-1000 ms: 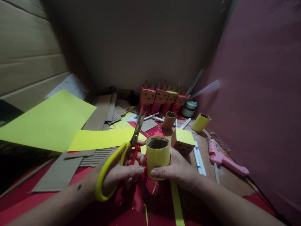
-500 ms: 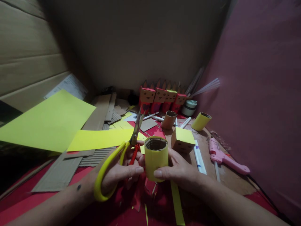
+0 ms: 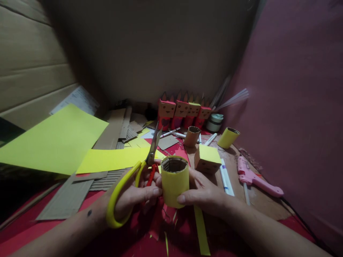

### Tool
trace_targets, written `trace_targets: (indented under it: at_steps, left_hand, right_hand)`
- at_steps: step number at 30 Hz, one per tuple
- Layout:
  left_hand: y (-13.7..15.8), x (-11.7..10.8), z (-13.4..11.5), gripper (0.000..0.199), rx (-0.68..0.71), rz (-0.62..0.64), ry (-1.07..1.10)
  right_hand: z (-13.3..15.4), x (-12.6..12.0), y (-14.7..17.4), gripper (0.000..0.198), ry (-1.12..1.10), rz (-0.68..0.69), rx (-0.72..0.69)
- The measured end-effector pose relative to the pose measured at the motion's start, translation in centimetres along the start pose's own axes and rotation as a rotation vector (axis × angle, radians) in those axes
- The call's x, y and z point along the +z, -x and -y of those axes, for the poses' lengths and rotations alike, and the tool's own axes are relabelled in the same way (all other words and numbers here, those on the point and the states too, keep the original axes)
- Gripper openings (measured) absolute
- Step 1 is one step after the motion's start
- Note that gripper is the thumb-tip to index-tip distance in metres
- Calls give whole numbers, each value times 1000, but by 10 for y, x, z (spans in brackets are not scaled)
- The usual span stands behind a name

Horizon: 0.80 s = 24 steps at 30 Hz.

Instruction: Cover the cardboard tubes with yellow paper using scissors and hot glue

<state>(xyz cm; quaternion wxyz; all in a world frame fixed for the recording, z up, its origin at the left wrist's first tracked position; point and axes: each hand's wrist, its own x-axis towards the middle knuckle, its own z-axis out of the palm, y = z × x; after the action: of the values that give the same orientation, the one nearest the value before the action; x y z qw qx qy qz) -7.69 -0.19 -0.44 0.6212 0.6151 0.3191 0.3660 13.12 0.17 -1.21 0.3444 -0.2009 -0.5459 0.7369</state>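
Note:
A short cardboard tube point(image 3: 174, 187) wrapped in yellow paper stands upright between my hands, its open top showing corrugated brown inside. My right hand point(image 3: 206, 192) grips it from the right, thumb across the front. My left hand point(image 3: 143, 192) is closed around a pair of scissors point(image 3: 131, 172) with yellow handles, blades pointing up and away and slightly apart. The left fingertips reach the tube's left side; whether they press on it is hard to tell. Below the right hand hangs or lies a narrow yellow paper strip point(image 3: 201, 232). A cardboard box point(image 3: 208, 159) with a yellow top sits just behind the right hand.
Yellow sheets point(image 3: 59, 139) and cardboard scraps point(image 3: 65, 200) spread over the left. Several box-headed figures point(image 3: 166, 109) stand at the back. A bare cardboard tube point(image 3: 192, 136), another yellow tube point(image 3: 228, 138), markers point(image 3: 227, 180) and a pink glue gun point(image 3: 257, 182) lie rightward.
The yellow tube has shifted slightly left, closer to the scissors, with the right hand still on it. The grip of both hands looks the same.

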Motion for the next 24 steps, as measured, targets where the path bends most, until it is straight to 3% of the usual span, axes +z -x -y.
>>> trace_targets:
  at_steps: [7,20,24]
  left_hand:
    - [-1,-4,5,25,-34,58,0]
    - [3,-11,6,24,-70,-2,-121]
    - [7,-12,9,29,-83,-65,-84]
  right_hand:
    - [3,0,-1,57,8,-2,-25]
    - [9,0,-7,51,181,-73,-90]
    - [8,-5,-5,55,227,-135,-29]
